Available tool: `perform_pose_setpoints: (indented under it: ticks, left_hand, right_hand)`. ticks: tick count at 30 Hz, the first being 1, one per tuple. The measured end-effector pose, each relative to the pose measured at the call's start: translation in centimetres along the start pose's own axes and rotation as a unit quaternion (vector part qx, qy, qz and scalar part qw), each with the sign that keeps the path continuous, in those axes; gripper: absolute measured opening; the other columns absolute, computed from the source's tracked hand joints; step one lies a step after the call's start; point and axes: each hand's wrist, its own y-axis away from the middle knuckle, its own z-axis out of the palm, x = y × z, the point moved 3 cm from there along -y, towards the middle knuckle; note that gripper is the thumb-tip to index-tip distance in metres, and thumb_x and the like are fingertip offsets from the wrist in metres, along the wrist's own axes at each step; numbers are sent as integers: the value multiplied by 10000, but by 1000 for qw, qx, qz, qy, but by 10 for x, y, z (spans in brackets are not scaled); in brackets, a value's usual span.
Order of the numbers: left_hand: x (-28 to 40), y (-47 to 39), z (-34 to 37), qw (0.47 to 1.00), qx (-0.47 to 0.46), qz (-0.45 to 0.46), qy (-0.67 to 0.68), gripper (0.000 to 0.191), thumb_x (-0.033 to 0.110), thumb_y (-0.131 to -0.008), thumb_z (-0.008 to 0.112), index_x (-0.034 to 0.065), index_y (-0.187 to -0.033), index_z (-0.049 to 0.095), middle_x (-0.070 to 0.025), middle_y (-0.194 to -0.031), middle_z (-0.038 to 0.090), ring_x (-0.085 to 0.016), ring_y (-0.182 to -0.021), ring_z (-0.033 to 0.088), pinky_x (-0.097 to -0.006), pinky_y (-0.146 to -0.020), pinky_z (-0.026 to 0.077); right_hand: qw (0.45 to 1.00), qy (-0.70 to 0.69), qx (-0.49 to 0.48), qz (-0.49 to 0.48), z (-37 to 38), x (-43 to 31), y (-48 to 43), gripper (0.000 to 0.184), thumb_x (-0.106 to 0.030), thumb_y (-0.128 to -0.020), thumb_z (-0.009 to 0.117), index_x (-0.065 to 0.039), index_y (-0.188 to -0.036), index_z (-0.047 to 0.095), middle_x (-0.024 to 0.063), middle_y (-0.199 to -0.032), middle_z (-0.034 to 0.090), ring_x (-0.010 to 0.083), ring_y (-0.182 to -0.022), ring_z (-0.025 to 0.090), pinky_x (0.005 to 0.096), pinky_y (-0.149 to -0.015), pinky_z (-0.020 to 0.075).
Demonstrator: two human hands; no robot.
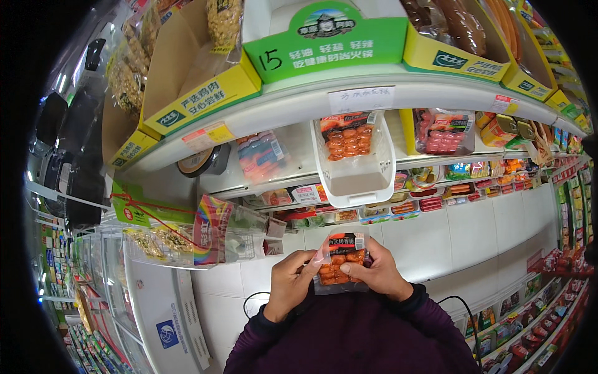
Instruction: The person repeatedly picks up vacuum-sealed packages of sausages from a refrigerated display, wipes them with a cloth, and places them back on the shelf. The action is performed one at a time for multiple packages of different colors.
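Between my two hands, in front of my chest, is a clear plastic pack of small reddish sausages (343, 266) with a dark printed top and a barcode. My left hand (292, 276) grips its left edge. On the other side, my right hand (380, 271) holds the pack with the thumb lying across its front. Beyond them, a white plastic basket (359, 189) juts out over the shelf edge. A similar sausage pack (348, 140) lies at the basket's far end.
Cardboard display boxes (331, 51) line the upper shelf. On the shelf below are pink sausage packs (444, 131), a blurred pack (261, 156) and a round dark tub (203, 161). A wire rack with snack packs (173, 238) projects at left; a white freezer (163, 308) stands lower left.
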Motion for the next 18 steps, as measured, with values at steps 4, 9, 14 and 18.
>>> perform_pose_setpoints:
  ticks: [4,9,14,18]
  left_hand:
    - [34,-11,-13,998,49,34,2,185,107,-1079,706,-21,-1183,790,-130,-1031,761,-194,-868,716,-311,-770,560]
    - [92,-61,-28,972,93,194,-97,257,162,-1122,644,-47,-1207,767,-82,-1086,744,-121,-939,718,-282,-795,610]
    - [126,-119,-10,984,110,141,20,297,212,-1143,633,-45,-1219,762,-59,-1077,740,-116,-964,708,-287,-834,608]
    - [124,-171,8,979,125,163,-3,305,216,-1124,672,-50,-1248,752,-70,-1065,746,-117,-930,715,-286,-833,595]
  right_hand:
    - [995,29,-18,-95,-7,-6,4,539,-233,-1055,777,3,-1493,572,59,-1161,710,90,-952,670,277,-863,583]
    - [994,-69,52,-67,-23,-1,12,388,-265,-1113,682,-2,-1396,645,28,-1110,707,94,-1003,642,278,-888,541]
    - [988,50,148,9,-40,3,18,324,-254,-1095,717,-5,-1304,711,25,-1081,718,93,-1002,634,278,-911,536]
    - [987,45,150,-22,-47,0,30,321,-251,-1090,720,-1,-1290,722,45,-1104,734,114,-1028,661,294,-932,548]
